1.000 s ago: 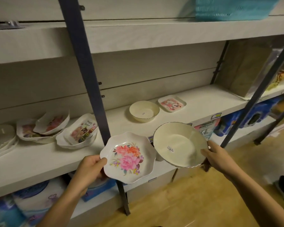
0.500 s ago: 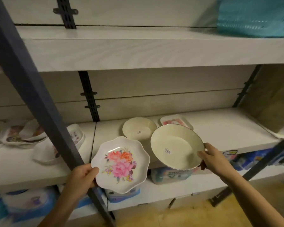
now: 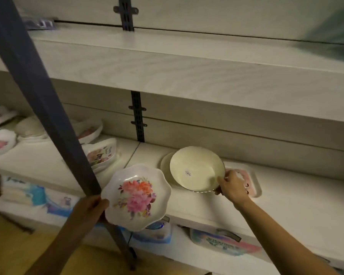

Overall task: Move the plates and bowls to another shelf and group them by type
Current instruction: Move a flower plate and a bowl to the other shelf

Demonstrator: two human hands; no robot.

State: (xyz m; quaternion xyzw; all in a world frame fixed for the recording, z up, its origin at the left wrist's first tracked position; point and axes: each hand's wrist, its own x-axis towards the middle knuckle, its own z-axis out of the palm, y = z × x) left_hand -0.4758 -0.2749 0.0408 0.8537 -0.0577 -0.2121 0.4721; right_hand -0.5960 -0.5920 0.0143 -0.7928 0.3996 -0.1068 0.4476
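You are holding the floral plate in your left hand, fingers curled around its left rim, in front of the middle shelf. Your right hand is pinching the rim of the cream bowl, tilted just over the second cream bowl. I advise lowering it level and centred, so it is nesting inside and not bumping the pink plate beside. I am counting two cream bowls, one floral plate, one pink plate. Left of the post are several blurred dishes, too unclear to count.

Plate left of bowl; bowl above 2nd bowl on shelf, 2nd plate just right.
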